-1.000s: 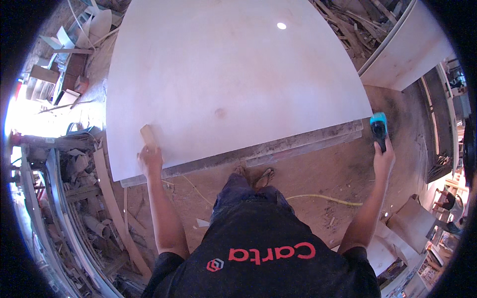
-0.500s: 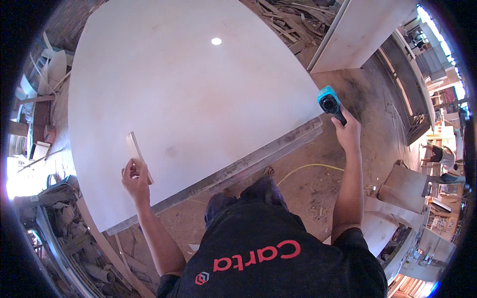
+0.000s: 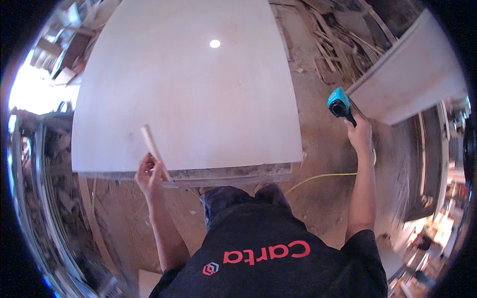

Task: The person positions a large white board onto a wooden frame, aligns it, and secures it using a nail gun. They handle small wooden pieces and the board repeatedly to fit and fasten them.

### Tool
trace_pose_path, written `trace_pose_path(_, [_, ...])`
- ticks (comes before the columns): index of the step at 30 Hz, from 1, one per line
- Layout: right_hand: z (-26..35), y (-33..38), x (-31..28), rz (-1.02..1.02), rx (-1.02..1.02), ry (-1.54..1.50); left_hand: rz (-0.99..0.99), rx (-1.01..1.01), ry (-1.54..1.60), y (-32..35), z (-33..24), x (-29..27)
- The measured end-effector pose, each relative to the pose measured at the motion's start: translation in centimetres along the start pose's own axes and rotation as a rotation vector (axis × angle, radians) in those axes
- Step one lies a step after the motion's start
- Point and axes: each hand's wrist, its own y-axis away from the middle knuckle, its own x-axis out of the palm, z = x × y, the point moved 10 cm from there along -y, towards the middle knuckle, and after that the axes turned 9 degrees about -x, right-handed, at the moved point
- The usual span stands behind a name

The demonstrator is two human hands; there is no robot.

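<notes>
My left hand [image 3: 150,176] is closed around a narrow pale wood strip [image 3: 151,141], held tilted above the near edge of a large pale panel [image 3: 198,99]. The strip's upper end points away from me. My right hand [image 3: 359,133] grips the black handle of a teal and black nail gun [image 3: 339,103]. It holds the tool in the air, to the right of the panel and apart from it. A yellow hose [image 3: 323,176] runs across the floor, passes behind my right forearm and shows again beside the wrist.
Under the panel's near side runs a rough grey beam [image 3: 233,174]. Another pale panel [image 3: 412,74] leans at the far right, with scrap wood [image 3: 343,44] heaped behind it. Dark framed pieces [image 3: 49,198] stand at the left, blurred. Brown dusty floor [image 3: 318,208] lies around my feet.
My view has turned, so the large panel now lies square in front of me. Both hands keep their hold; the strip now reaches over the panel's near edge, and the nail gun is farther from the panel.
</notes>
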Motion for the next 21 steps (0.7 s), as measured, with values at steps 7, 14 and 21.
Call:
trace_pose_path(7, [10.6, -12.8, 4.4, -0.109, -0.623, -0.120, 0.022, -0.130, 0.183, 11.8, 1.3, 6.7])
trace_pose_path(14, [24.2, -13.4, 12.7, -0.088, -0.943, -0.053, 0.241, -0.285, 0.572, 17.6, 3.4, 15.3])
trace_pose_path(21, [23.8, -12.2, 13.6, -0.120, -0.948, -0.052, 0.185, -0.434, 0.684, 22.2, 5.9, 19.4])
